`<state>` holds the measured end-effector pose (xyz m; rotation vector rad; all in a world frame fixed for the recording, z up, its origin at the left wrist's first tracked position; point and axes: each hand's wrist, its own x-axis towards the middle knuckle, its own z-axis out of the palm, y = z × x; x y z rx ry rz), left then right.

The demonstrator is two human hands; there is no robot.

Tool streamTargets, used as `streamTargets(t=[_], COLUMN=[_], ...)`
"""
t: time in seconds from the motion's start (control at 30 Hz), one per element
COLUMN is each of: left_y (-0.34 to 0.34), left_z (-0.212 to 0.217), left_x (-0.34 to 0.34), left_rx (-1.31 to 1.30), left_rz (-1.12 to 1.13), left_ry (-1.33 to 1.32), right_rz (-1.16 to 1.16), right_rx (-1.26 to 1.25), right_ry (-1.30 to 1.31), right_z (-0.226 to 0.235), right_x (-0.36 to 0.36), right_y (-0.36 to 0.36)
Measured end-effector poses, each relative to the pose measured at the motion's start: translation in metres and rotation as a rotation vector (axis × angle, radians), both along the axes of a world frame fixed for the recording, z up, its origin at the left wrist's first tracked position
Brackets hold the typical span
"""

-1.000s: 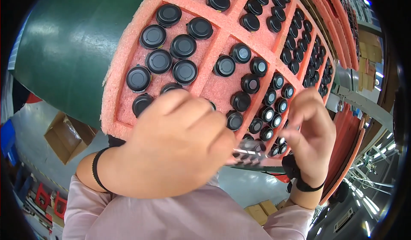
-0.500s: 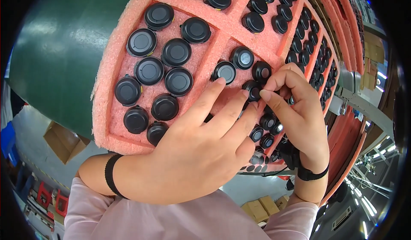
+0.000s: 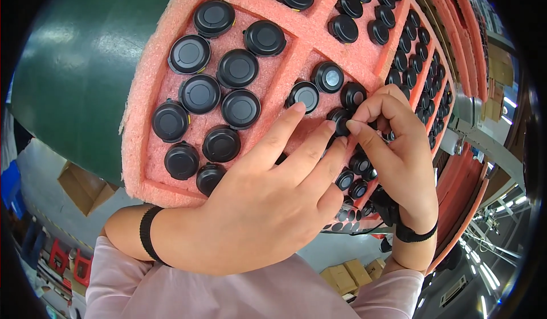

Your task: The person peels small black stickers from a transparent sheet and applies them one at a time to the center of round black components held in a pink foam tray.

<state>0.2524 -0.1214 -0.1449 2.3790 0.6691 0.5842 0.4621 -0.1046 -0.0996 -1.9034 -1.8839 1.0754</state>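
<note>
My left hand [image 3: 273,191] lies palm down over a pink foam tray [image 3: 191,196], its fingers stretched and spread. Its index fingertip touches a round black part with a grey centre [image 3: 303,96]. The middle and ring fingertips rest at the edge of another round black part [image 3: 339,121]. At that same part, my right hand [image 3: 396,134] has thumb and index finger pinched together near the rim. Whatever lies between those fingertips is too small or hidden to make out. A further round black part [image 3: 353,95] sits just above the pinch.
Walls of foam divide the tray into compartments with several round black parts [image 3: 238,68] in each. A green surface [image 3: 74,80] extends to the left. Stacked pink foam sheets [image 3: 456,34] stand at the right. Cardboard boxes [image 3: 85,188] are on the floor.
The tray and its parts appear shifted very slightly right in the picture. Both hands keep nearly the same pose and the same contact with the black parts.
</note>
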Motion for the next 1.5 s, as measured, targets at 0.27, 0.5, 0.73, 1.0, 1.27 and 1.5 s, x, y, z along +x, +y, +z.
streamTargets(t=[0.27,0.5,0.73,1.0,1.27,1.5], left_y=[0.002,0.0,0.003,-0.001,-0.003,-0.001], left_z=[0.002,-0.001,0.003,0.009,0.016,0.018], left_x=[-0.002,0.0,0.0,-0.011,-0.019,-0.028], left_rx=[-0.004,-0.003,0.056,0.115,0.193,0.225], left_rz=[-0.029,0.005,0.002,0.068,0.114,0.136], left_ry=[0.029,-0.013,-0.001,-0.077,-0.097,-0.121], right_rz=[-0.02,-0.03,-0.096,0.197,0.047,0.12], right_rx=[-0.009,0.021,0.2,-0.099,-0.068,0.14], right_ry=[-0.032,-0.022,-0.068,0.211,0.109,0.044], right_z=[-0.001,-0.004,0.001,0.039,0.044,0.038], right_x=[-0.003,-0.002,0.005,0.028,0.012,0.005], right_y=[-0.001,-0.004,-0.011,-0.034,-0.058,-0.063])
